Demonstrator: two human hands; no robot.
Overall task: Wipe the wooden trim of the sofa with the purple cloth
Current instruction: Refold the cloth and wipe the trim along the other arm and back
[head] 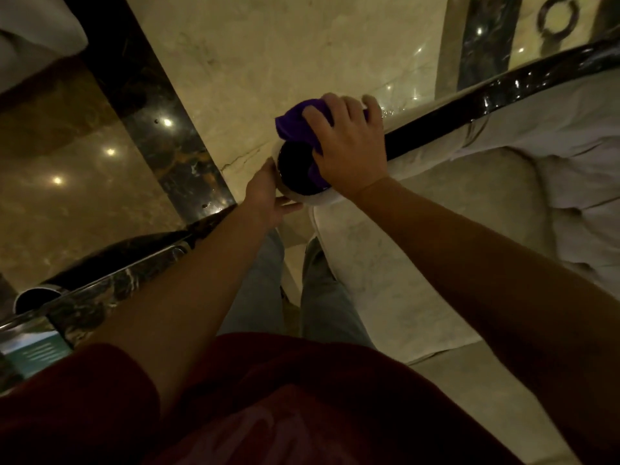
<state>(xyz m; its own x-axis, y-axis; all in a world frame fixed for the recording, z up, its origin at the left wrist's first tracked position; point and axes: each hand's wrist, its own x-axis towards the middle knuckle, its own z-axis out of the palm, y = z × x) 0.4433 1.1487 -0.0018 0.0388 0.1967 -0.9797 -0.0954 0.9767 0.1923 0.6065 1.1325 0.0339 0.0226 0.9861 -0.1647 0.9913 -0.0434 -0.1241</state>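
So right now I'm mid-wipe, working the rounded front end of the armrest. My right hand (349, 146) is clamped down over the purple cloth (297, 127), fingers spread across it, pressing it onto the top of the dark wooden trim (503, 92) where it curls into that round scroll end (295, 169). The cloth sits bunched at about 11 o'clock of the scroll, with a bit tucked down the right side under my palm. My left hand (268, 196) is holding nothing, just braced flat against the pale edge of the arm at roughly 7 o'clock of the scroll. The glossy trim runs off toward 2 o'clock along the sofa (553, 146), so I reckon the next move is dragging the cloth that way with steady pressure, keeping it wrapped over the curve.
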